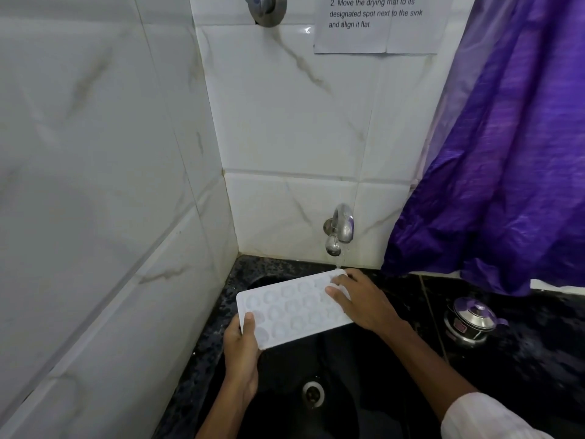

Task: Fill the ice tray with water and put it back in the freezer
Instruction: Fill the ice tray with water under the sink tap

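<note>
"Where was the ice tray?"
"Over the sink, corner under the running tap. My left hand and right hand had fingers gripping its ends. Filling step. Next, I judged, shift it level so every pocket fills."

The person's left hand and forearm are bare down to the bottom edge of the view. The right hand and wrist are bare too. Higher up that arm sits a white cloth sleeve with a loose, slightly crumpled cuff.
</note>
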Available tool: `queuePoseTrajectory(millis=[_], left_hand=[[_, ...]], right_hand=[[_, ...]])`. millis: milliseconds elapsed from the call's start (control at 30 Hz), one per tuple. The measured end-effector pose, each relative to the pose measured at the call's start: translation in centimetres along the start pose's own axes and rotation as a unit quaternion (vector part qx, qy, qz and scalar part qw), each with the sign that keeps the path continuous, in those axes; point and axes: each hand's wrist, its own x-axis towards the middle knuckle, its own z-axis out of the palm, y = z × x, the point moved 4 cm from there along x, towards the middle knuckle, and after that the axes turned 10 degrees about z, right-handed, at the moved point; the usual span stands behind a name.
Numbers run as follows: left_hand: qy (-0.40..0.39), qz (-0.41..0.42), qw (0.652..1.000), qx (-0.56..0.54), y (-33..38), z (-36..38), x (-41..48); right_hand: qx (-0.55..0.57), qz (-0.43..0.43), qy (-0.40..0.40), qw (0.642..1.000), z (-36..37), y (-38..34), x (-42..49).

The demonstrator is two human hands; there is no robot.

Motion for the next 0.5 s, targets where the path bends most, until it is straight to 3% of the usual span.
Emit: queuePoseTrajectory(millis=[267, 500], left_hand=[[0.004, 0.004, 1.0, -0.014, 0.32, 0.67, -0.33], [0.019, -0.002, 0.999, -0.032, 0.44, 0.88, -0.11]], right_hand=[[0.009, 0.014, 0.005, 1.0, 0.57, -0.02, 0.01], [0.177, 0.005, -0.025, 0.984, 0.13, -0.15, -0.46]])
